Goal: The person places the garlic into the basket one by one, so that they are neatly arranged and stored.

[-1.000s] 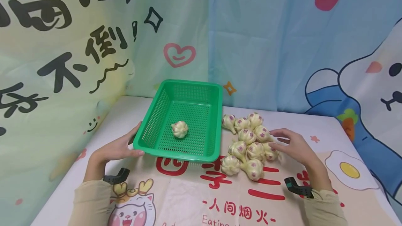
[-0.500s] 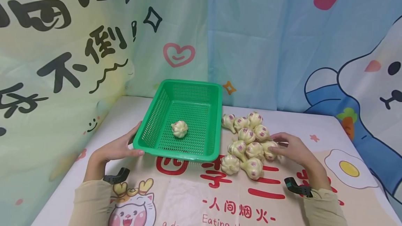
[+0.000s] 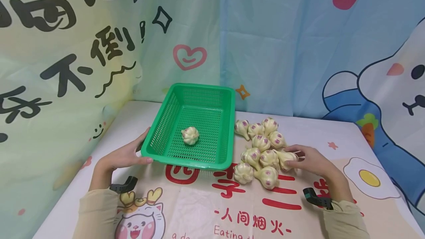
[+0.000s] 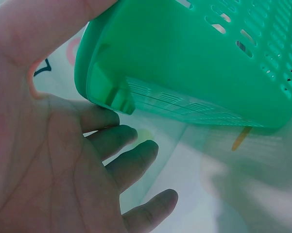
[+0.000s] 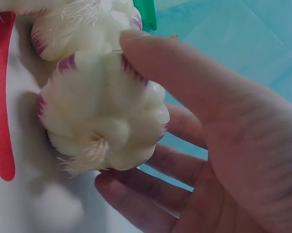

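Observation:
A green plastic basket (image 3: 190, 165) with perforated walls stands left of centre, one garlic bulb (image 3: 190, 135) inside it. My left hand (image 3: 123, 156) grips its near left corner; in the left wrist view the thumb lies over the rim and the fingers (image 4: 133, 162) reach beneath it. At the right edge of the garlic pile, my right hand (image 3: 312, 162) holds another garlic bulb (image 5: 104, 114). The thumb presses its upper side and the fingers curl below, with the root tuft facing the right wrist camera.
Several more garlic bulbs (image 3: 260, 143) lie close together right of the basket, the leftmost near its side wall. A printed mat (image 3: 199, 209) covers the front of the white table (image 3: 308, 128). Printed cloth (image 3: 259, 47) hangs behind and at the left.
My right hand has closed round the rightmost garlic bulb, which has turned so its stem points right and shifted slightly. My left hand and the basket have stayed in place.

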`<state>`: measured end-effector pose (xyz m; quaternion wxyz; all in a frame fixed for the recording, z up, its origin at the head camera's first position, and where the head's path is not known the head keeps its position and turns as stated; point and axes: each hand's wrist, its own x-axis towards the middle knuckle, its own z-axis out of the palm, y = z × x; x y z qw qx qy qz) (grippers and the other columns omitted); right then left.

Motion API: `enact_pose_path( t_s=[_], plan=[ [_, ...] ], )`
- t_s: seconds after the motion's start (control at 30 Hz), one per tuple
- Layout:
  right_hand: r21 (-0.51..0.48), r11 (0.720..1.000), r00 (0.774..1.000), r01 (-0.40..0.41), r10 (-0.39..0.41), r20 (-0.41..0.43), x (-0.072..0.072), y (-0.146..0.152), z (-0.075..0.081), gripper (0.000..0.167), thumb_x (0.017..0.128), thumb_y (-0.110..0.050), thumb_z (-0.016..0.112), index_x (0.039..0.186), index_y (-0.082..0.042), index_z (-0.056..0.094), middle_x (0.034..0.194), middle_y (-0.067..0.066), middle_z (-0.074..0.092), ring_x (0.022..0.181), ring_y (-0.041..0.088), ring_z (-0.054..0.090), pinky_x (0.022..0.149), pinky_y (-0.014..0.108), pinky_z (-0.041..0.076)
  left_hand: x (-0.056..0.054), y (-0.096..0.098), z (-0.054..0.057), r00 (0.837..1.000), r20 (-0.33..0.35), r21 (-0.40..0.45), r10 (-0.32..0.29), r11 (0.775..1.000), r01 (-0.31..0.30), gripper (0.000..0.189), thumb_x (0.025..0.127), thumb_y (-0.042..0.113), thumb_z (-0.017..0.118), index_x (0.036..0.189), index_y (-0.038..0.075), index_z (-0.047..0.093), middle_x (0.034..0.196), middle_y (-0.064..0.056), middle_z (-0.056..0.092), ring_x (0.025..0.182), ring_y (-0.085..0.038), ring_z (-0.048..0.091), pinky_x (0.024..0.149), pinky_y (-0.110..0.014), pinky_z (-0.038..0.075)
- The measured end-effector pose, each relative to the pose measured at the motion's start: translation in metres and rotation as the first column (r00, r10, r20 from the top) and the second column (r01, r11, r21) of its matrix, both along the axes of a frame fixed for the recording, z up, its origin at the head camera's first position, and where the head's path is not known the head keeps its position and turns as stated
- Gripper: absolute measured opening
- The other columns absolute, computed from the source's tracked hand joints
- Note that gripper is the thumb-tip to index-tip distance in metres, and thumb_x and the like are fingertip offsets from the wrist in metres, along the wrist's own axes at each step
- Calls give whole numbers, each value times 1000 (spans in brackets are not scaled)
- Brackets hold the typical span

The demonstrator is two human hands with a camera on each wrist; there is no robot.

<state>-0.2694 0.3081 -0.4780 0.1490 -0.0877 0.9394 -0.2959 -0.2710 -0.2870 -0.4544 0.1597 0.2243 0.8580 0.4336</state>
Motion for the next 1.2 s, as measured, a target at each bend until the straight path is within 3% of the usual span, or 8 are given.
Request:
enact_pose_path(
  t_s=[0.27,0.77,1.2],
  plan=[
    [21,999,999,-25,24,40,4,-3,5,69,80,-47,71,132,-6,53,130,25,52,111,40,53,83,48,53,0,0,2,1000,10,8,0,1000,0,105,84,28,72,153,23,-8,161,-8,-1,144,-38,15,110,-62,19],
    [55,997,998,-56,54,38,8,-3,9,70,80,-47,71,133,-4,52,127,24,55,108,37,55,81,46,54,-1,-1,1,1000,10,26,-9,1000,9,105,84,27,72,153,23,-7,161,-6,0,144,-36,16,111,-61,18],
    [82,996,999,-19,16,36,11,-2,15,75,79,-52,70,135,-5,51,126,25,54,111,41,52,80,47,54,-1,1,2,1000,29,34,-9,999,8,106,84,28,72,153,25,-8,161,-4,-1,144,-35,16,112,-60,18]
  ],
)
